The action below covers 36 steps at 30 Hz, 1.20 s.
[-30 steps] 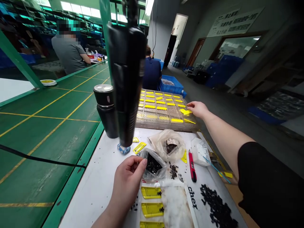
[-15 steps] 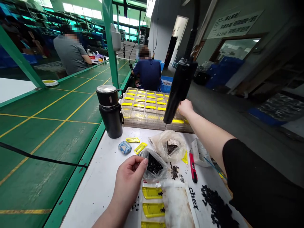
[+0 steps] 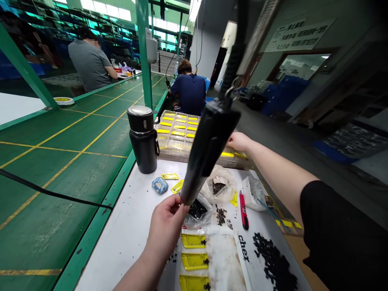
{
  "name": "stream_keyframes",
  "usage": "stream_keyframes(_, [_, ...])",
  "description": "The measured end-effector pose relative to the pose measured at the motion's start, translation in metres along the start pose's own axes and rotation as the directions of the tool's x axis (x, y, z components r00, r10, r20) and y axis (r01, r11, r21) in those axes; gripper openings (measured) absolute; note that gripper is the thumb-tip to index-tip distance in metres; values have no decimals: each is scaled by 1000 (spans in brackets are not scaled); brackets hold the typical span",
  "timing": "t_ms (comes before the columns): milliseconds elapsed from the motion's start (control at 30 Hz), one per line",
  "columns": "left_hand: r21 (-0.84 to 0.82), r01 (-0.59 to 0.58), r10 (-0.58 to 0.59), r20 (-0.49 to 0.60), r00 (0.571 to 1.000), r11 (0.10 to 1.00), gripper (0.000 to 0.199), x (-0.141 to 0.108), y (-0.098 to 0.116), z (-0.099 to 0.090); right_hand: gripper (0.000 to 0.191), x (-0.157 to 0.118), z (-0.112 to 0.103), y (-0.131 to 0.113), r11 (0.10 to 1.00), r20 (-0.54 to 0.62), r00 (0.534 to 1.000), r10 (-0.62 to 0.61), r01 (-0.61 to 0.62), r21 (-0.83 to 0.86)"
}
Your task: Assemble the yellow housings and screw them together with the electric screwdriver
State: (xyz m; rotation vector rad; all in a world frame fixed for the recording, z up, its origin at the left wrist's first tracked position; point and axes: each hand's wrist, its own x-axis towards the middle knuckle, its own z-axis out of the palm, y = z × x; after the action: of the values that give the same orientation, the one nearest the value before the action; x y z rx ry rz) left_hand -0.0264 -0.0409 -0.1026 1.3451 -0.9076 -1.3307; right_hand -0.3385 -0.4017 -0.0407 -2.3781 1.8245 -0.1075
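Note:
My left hand [image 3: 167, 218] is pinched, thumb against forefinger, at the rim of a clear plastic bag [image 3: 201, 216] of small black parts; whatever sits in the pinch is hidden. A black electric screwdriver [image 3: 210, 145] hangs tilted before me, its lower end overlapping my left fingertips in view. At the far end of the table, my right hand [image 3: 241, 141] reaches over a compartment tray [image 3: 178, 153] of yellow plastic pieces. Its fingers are curled and partly hidden, so their contents cannot be seen. Yellow plastic covers [image 3: 194, 262] with black clips lie in a column near me.
A black thermos [image 3: 143, 145] and a blue patterned case [image 3: 159, 185] stand at left. Rightward lie a second bag [image 3: 226, 194], a red cutter [image 3: 243, 212], a white box [image 3: 254, 194] and a black pile of parts [image 3: 274, 262]. A green conveyor [image 3: 75, 161] runs alongside; two people sit beyond.
The hanging screwdriver has swung left and closer, now covering part of the tray and bags. My right hand stays at the tray, shifted slightly. My left hand keeps its pinch by the bag.

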Motion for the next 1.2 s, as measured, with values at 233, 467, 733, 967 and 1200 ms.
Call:
stream_keyframes(233, [26,12,-11,-43,999,1000,53,0,-6,-2,36,9,2,24,967,-83,971,223,-231,-106])
stream_keyframes(467, [9,35,-34,-8,999,999,56,1,-4,-2,31,9,4,49,954,46,960,275,-267,-133])
stream_keyframes(733, [-76,43,-43,-3,999,996,51,3,-4,0,30,13,0,56,954,105,950,293,-284,-93])
stream_keyframes(967, [-123,32,-35,-17,999,992,47,3,1,1,36,0,0,62,971,42,970,239,-238,-36])
stream_keyframes(1200, [-154,52,-55,-18,998,987,49,4,-1,0,45,-4,0,62,986,26,986,164,-164,-19])
